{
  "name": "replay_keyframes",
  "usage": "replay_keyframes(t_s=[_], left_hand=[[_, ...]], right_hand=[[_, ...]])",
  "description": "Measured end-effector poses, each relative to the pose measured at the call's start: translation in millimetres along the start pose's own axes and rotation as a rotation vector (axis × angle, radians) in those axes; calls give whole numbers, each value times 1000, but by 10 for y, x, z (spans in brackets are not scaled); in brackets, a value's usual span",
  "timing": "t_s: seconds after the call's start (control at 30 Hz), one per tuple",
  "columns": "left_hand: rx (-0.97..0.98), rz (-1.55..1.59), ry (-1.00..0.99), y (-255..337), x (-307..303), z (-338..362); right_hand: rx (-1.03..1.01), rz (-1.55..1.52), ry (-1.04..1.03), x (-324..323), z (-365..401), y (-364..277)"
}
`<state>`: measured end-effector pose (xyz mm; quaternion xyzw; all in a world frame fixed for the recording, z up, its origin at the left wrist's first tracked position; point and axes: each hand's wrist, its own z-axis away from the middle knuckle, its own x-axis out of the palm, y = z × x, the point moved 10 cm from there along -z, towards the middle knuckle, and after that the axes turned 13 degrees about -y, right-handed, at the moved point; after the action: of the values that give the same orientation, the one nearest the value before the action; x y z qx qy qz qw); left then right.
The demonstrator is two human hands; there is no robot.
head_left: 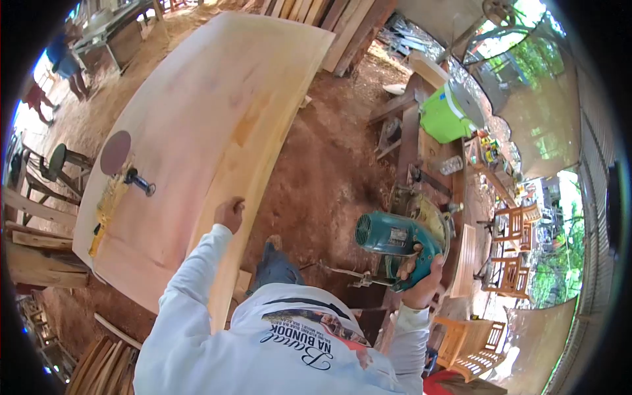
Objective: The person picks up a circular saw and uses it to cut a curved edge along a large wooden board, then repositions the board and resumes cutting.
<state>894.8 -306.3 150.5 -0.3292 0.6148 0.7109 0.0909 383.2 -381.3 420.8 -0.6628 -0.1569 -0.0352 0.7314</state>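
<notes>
My right hand (425, 283) grips the handle of a teal circular saw (395, 234), its motor housing toward my middle. Beneath and behind it is a cluttered dark wooden bench (411, 141). On the other side, my left hand (230, 214) rests with curled fingers on a large wooden slab (191, 99), close to its near right edge. Nothing shows in those fingers. Farther left on the slab lie a brown sanding disc (116, 152), a dark cylindrical tool part (139, 182) and a yellow tool (105, 210).
A bright green bucket (447, 112) and a clear jar (451, 165) stand on the bench. Wooden chairs (510, 276) line the right. Stacked boards (359, 33) lean beyond the slab, more lie lower left. Another person (67, 62) stands far left. Bare dirt (322, 145) separates slab and bench.
</notes>
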Motion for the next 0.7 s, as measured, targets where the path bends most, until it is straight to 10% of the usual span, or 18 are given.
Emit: replay_keyframes(t_s=[0.37, 0.7], left_hand=[[-278, 54, -123, 546, 395, -1206], [-125, -119, -6, 1252, 877, -3458]], right_hand=[[156, -17, -104, -134, -2391, 229], [220, 35, -246, -630, -4986, 610]])
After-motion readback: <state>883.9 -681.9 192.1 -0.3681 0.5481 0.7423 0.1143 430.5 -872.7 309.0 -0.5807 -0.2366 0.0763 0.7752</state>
